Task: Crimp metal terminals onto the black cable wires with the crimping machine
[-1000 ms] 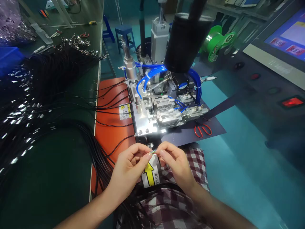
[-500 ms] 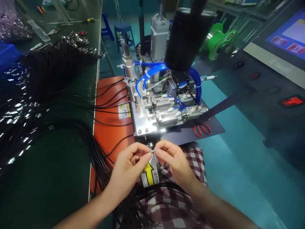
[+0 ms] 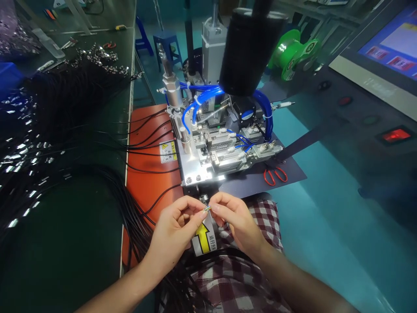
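My left hand (image 3: 177,224) and my right hand (image 3: 236,219) meet fingertip to fingertip over my lap. Between them are short, thin coloured wires (image 3: 207,208), pinched by thumb and forefinger on each side. Just below the fingers lies a white label with a yellow arrow (image 3: 203,240). The metal machine (image 3: 195,167) with blue air tubes stands directly beyond my hands. To the left of my left hand runs a bundle of black cables (image 3: 130,208).
An orange board (image 3: 146,169) with a warning label lies left of the machine. Red-handled scissors (image 3: 275,176) rest on the dark sheet at right. A green spool (image 3: 289,54), a screen panel (image 3: 387,52) and a heap of black cables (image 3: 74,91) stand farther out.
The view has shifted slightly, so the machine appears a little farther left. Both hands keep their pinch, and a little more of the coloured wires shows between the fingertips.
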Demonstrator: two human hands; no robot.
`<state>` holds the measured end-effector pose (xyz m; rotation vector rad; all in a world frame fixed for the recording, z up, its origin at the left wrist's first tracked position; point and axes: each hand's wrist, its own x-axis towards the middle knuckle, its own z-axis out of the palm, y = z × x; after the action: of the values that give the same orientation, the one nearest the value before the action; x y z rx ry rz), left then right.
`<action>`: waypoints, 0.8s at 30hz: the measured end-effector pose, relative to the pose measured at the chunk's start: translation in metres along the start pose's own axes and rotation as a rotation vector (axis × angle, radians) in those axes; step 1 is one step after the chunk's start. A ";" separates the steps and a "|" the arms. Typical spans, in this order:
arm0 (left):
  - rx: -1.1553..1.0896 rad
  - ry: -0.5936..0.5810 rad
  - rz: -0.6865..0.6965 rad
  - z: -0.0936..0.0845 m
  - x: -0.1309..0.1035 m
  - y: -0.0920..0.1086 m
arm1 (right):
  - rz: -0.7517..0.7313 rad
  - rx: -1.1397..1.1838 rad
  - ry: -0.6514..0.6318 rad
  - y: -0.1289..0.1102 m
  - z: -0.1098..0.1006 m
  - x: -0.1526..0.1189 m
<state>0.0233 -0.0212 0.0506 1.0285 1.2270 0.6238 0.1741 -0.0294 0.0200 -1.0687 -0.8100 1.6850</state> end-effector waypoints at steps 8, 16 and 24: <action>0.003 0.004 -0.032 -0.001 0.000 -0.003 | -0.011 0.003 0.035 0.002 0.000 -0.001; 0.005 -0.015 -0.020 -0.003 0.002 -0.005 | -0.013 -0.051 0.053 0.002 0.000 0.000; -0.088 -0.027 -0.067 -0.004 0.001 -0.007 | 0.010 -0.034 0.053 0.005 0.001 -0.002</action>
<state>0.0188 -0.0227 0.0440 0.9159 1.1949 0.6044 0.1714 -0.0325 0.0168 -1.1383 -0.8031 1.6493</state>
